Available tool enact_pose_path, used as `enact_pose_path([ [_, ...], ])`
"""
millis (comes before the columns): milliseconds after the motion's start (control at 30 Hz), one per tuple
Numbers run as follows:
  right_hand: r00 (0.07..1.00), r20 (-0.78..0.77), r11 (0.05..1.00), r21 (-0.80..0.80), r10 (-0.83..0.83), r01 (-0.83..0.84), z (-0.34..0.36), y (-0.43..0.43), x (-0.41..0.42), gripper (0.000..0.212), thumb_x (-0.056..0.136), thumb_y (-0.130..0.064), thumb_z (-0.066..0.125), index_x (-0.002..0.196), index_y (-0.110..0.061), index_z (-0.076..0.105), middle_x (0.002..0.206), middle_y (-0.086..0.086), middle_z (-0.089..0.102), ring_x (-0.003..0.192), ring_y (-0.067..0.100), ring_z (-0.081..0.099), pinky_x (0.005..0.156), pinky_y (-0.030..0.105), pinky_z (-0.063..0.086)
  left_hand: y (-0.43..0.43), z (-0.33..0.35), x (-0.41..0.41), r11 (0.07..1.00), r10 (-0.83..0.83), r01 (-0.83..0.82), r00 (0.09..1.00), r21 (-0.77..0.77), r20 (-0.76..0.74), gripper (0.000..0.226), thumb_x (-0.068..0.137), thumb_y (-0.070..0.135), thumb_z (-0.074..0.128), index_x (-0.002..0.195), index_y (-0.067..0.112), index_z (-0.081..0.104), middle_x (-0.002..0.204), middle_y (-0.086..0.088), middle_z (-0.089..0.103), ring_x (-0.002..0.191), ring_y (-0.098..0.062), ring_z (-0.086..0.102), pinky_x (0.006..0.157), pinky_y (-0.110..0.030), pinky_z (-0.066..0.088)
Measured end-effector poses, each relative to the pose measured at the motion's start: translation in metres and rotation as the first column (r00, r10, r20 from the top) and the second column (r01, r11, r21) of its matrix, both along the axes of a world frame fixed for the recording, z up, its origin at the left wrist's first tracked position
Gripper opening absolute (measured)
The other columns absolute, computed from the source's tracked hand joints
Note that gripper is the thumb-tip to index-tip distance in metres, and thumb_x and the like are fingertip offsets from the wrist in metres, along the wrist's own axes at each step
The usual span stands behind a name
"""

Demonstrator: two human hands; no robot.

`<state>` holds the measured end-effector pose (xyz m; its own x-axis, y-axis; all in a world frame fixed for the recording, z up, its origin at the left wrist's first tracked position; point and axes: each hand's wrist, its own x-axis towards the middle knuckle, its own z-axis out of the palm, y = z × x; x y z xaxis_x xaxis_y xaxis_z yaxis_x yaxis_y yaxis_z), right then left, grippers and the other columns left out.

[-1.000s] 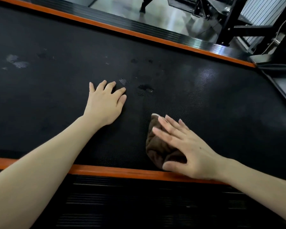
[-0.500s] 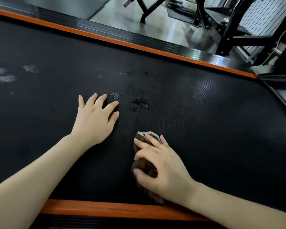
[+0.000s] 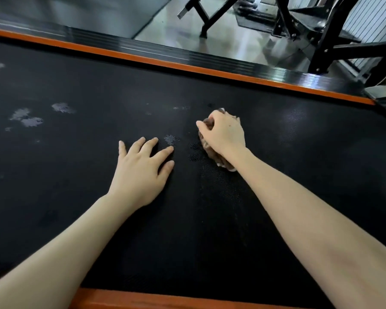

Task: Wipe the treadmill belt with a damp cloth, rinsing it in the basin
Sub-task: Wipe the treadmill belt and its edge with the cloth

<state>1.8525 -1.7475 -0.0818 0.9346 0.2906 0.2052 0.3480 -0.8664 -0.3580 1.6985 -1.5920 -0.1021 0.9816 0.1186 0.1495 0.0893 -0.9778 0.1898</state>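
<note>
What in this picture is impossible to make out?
- Head view: most of the cloth is hidden under the right hand.
- Head view: no basin shows; it lies outside the frame.
- Head view: the treadmill belt runs off both side edges.
- Head view: pale patches, wet or dusty, cannot tell.

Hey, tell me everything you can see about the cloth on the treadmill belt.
The cloth is brown, soft-looking fabric with a paler edge, bunched into a wad. It lies on the black textured belt, just right of the flat left hand. The right hand grips it from above, hiding most of it. Dampness cannot be told.
</note>
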Motion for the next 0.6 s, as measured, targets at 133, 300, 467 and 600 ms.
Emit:
enact_pose_path([
  [133,0.970,-0.062,0.951,-0.195,0.234,-0.242,-0.003,-0.025,-0.057,0.079,0.073,-0.076,0.032,0.126,-0.021,0.051,0.146,0.008,0.036,0.138,0.029,0.027,0.112,0.052,0.022,-0.002,-0.003,0.001,0.999,-0.013,0.013,1.000,0.030,0.005,0.074,0.083,0.056,0.003,0.139,0.031,0.044,0.148,-0.010,0.037,0.139,-0.033,0.025,0.112,-0.059,0.009],
  [300,0.880,-0.066,0.872,-0.120,0.471,-0.475,-0.006,-0.047,-0.091,0.075,0.081,-0.063,0.033,0.138,-0.017,0.046,0.153,0.005,0.029,0.145,0.020,0.014,0.118,0.047,0.011,-0.002,-0.007,0.001,0.999,-0.016,0.016,1.000,0.038,-0.005,0.062,0.090,0.050,0.014,0.134,0.028,0.051,0.142,-0.014,0.045,0.134,-0.037,0.034,0.109,-0.062,0.016],
  [467,0.978,-0.042,0.972,-0.106,0.206,-0.209,-0.007,-0.015,-0.001,0.045,0.097,-0.038,0.042,0.136,-0.015,0.047,0.150,0.009,0.034,0.143,0.024,0.019,0.116,0.048,0.009,-0.002,-0.006,0.001,1.000,-0.015,0.015,1.000,0.013,0.003,0.057,0.091,0.047,0.020,0.129,0.027,0.057,0.136,-0.014,0.052,0.130,-0.038,0.041,0.106,-0.063,0.021],
  [600,0.998,-0.033,0.992,-0.113,0.044,-0.048,-0.011,-0.004,0.052,0.045,0.098,-0.039,0.037,0.134,-0.014,0.048,0.143,0.010,0.040,0.139,0.029,0.023,0.114,0.050,0.012,0.004,0.008,0.021,0.999,0.036,-0.035,0.997,-0.011,0.070,0.047,0.093,0.042,0.030,0.124,0.025,0.061,0.132,-0.011,0.054,0.123,-0.034,0.046,0.110,-0.059,0.019],
])
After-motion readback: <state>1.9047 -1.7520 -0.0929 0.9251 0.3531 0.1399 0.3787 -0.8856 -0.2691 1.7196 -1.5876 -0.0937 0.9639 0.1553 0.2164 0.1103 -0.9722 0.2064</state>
